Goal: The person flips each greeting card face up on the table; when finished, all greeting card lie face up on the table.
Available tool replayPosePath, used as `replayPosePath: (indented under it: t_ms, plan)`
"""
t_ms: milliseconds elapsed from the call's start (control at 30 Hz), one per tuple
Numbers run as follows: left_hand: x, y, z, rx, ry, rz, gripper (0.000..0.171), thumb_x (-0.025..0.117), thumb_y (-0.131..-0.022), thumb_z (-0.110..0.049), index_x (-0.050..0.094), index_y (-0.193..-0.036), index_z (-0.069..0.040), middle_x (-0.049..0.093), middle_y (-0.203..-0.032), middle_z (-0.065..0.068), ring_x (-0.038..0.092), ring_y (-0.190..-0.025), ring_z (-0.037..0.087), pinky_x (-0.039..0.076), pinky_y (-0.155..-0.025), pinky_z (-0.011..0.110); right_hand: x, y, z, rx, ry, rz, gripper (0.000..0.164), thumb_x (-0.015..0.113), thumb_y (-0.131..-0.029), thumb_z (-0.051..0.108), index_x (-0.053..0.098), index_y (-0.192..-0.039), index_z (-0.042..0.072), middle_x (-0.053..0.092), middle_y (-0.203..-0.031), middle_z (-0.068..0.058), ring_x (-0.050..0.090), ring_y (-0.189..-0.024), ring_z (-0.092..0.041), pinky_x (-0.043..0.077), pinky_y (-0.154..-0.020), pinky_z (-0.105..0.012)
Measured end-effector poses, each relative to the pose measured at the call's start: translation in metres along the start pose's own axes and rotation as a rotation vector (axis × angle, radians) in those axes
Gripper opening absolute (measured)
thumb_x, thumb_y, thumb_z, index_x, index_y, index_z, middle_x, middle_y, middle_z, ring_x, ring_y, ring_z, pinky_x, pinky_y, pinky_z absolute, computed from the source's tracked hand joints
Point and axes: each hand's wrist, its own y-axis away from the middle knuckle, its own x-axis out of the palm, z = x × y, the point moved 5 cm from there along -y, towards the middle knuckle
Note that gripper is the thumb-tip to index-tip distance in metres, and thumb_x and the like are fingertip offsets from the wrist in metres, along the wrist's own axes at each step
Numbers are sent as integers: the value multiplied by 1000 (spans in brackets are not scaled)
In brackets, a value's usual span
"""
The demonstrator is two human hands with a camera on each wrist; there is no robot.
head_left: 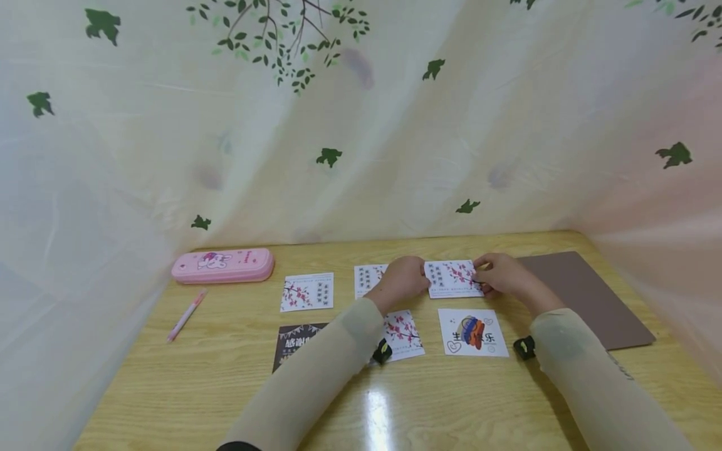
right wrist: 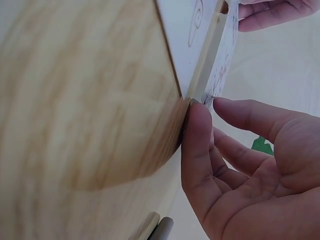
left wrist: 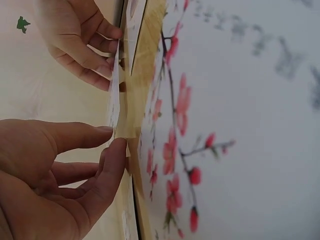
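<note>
A white card with pink blossoms and dark writing (head_left: 448, 275) is held at its two ends, at the right of the back row. My left hand (head_left: 399, 283) pinches its left edge between thumb and finger. At its right edge, my right hand (head_left: 502, 279) pinches it the same way. In the left wrist view the held card (left wrist: 115, 95) appears nearly edge-on between both hands. Partly behind my left hand lies another blossom card (head_left: 365, 279). In front are a third blossom card (head_left: 403, 335), partly under my left sleeve, and a white card with a colourful picture (head_left: 491, 338).
Farther left lie another blossom card (head_left: 307, 292) and a dark card (head_left: 290, 341), partly hidden by my sleeve. A pink pencil case (head_left: 222, 265) and a pink pen (head_left: 187, 315) are at the left. A brown board (head_left: 586, 300) lies at the right, beneath my right forearm.
</note>
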Motion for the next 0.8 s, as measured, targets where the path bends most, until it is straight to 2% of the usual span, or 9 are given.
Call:
replayPosePath:
  t_ms: [167,300,367,433,533,667,800]
  plan:
    - [-3,1,1,-8,36,6,37,70,-103,-19,50,-71,-16,43,-60,-5,40,-53,10,37,-53,23,-1,0,1,2,-24,8,48,61,-107,13,47,-147,-11,67,-103,-18,65,-81,-18,63,-70,-30]
    - [-5,4,2,-15,49,3,31,68,-104,-23,57,-78,-10,46,-65,-2,43,-57,13,43,-57,27,-2,2,2,-6,-42,17,49,62,-106,12,46,-145,-13,66,-97,-15,63,-80,-19,61,-70,-31]
    - [-6,6,1,-16,39,-12,25,66,-106,-29,69,-96,-7,64,-79,1,55,-68,14,54,-69,29,-4,3,2,-9,-30,13,52,62,-106,14,44,-146,-14,67,-97,-15,64,-81,-19,61,-71,-31]
    - [-7,9,0,-11,31,-28,32,61,-109,-35,73,-118,-7,75,-103,4,66,-84,16,60,-84,33,-6,5,2,-13,-3,3,55,61,-108,18,43,-148,-14,69,-98,-15,65,-82,-19,60,-73,-31]
    - [-13,13,-4,1,35,-57,42,55,-111,-43,69,-138,-14,75,-133,2,72,-107,17,60,-103,36,-10,9,4,-23,44,-14,62,57,-110,27,39,-152,-13,69,-100,-17,66,-82,-20,59,-75,-33]
    - [-25,20,-10,33,6,-66,43,52,-112,-47,71,-137,-17,76,-131,-1,72,-112,17,60,-102,37,-13,19,20,-75,136,-41,72,52,-111,43,34,-158,-9,68,-113,-26,70,-84,-26,59,-76,-37]
    - [-40,35,-14,97,-86,-91,43,50,-112,-49,72,-135,-19,76,-130,-3,71,-117,16,59,-103,37,-12,35,45,-157,231,-104,78,50,-111,52,33,-161,-6,66,-131,-31,73,-95,-32,60,-77,-40]
